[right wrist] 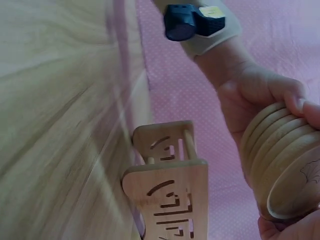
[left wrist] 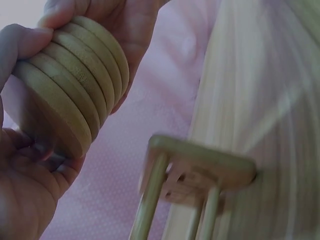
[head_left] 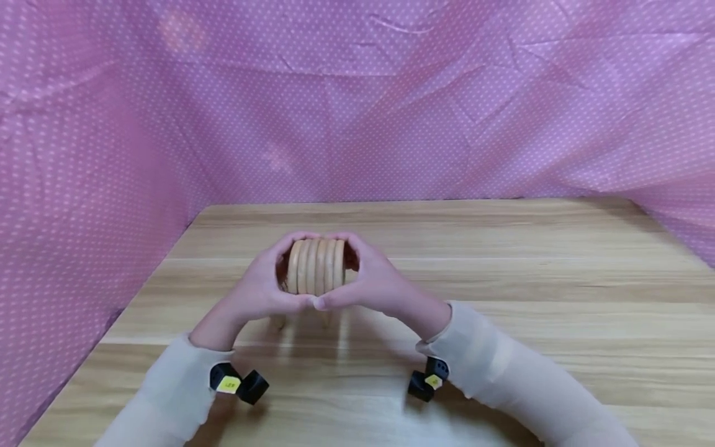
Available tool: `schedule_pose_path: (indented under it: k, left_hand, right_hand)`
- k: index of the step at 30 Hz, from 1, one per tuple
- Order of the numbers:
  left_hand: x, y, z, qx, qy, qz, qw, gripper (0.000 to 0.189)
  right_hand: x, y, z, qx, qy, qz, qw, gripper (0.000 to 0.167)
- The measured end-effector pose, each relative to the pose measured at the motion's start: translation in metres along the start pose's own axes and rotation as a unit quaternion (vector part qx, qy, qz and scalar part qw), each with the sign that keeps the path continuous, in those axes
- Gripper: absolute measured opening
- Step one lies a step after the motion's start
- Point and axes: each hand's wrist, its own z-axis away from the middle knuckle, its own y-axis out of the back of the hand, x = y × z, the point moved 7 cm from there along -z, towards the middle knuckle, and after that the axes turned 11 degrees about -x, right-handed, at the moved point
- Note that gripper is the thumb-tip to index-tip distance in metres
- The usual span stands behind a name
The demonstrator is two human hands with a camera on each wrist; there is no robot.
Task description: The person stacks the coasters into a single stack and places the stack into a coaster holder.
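Both hands hold a stack of several round wooden coasters [head_left: 316, 267], turned on edge with their rims facing up and toward the head camera. My left hand [head_left: 258, 288] curls around the left end and my right hand [head_left: 375, 279] around the right end. The thumbs meet at the near side in the head view. A leaf-like line drawing marks the end coaster [right wrist: 300, 182] in the right wrist view. Beneath the raised stack stands a wooden holder [right wrist: 185, 182] with cut-out side panels and round rods; the hands hide most of it in the head view.
The holder rests on a wood-grain table [head_left: 503, 261]. Pink polka-dot cloth [head_left: 346, 124] hangs behind the table and along its sides. A small black camera with a yellow label [head_left: 228, 383] sits on the left wrist, and another such camera [head_left: 432, 379] on the right.
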Motion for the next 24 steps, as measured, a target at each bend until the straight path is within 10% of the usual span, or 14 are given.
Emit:
schedule_pose_path:
  k: [24]
  left_hand:
    - [-0.041, 0.033, 0.008, -0.016, 0.012, 0.006, 0.9998, 0.076]
  right_hand:
    - [0.021, -0.015, -0.039, 0.030, -0.035, 0.039, 0.9982, 0.086]
